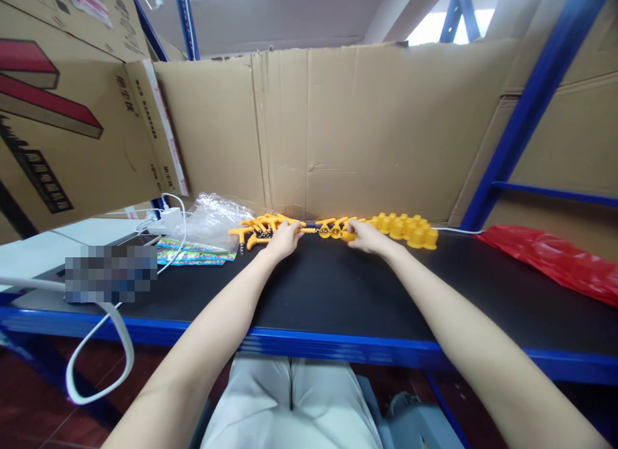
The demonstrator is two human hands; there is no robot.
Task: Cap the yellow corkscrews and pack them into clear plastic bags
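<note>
My left hand is closed on a yellow-orange corkscrew, its handle sticking out to the right of my fingers. A little to the right, my right hand is closed around a yellow cup-shaped piece, partly hidden by the fingers. Between the hands lie round yellow pieces with openings facing me. Left of my left hand is a pile of corkscrews with T-shaped handles and metal spirals. Several yellow cup-shaped pieces stand in rows beside my right hand.
A black-topped bench has a blue metal front edge. Clear plastic bags, colourful packets and a white cable are at the left. A red plastic bag lies right. Tall cardboard backs the bench.
</note>
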